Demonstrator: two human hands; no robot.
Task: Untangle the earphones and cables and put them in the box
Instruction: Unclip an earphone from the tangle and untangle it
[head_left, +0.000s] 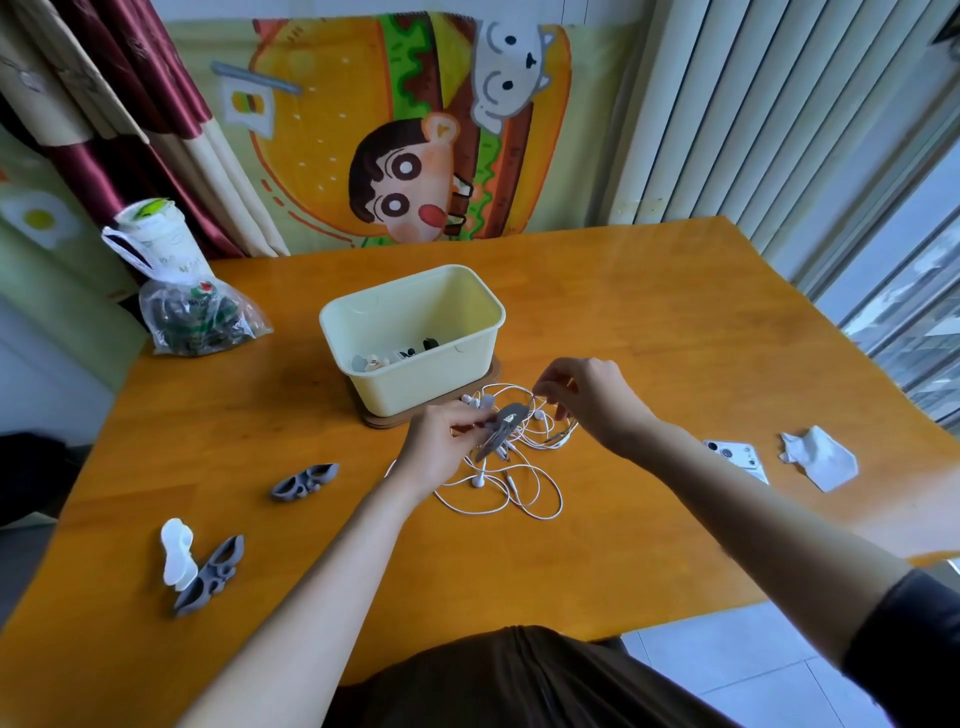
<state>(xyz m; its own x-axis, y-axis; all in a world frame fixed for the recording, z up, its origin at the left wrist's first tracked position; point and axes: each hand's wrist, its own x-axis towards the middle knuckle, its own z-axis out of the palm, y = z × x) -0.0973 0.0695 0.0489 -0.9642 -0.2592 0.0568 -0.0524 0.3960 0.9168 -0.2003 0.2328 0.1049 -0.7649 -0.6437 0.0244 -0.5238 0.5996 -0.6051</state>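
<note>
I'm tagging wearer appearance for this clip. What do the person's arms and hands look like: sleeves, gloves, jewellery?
Both the left hand and the right hand are bare: no gloves, and no ring, watch or bracelet shows. The left forearm is uncovered as far as it shows. The right arm is uncovered up to a dark grey sleeve at lower right.

We see white earphones (478, 481) lying in tangled loops just in front of the open cream box (426, 379), which holds a few small items.
</note>
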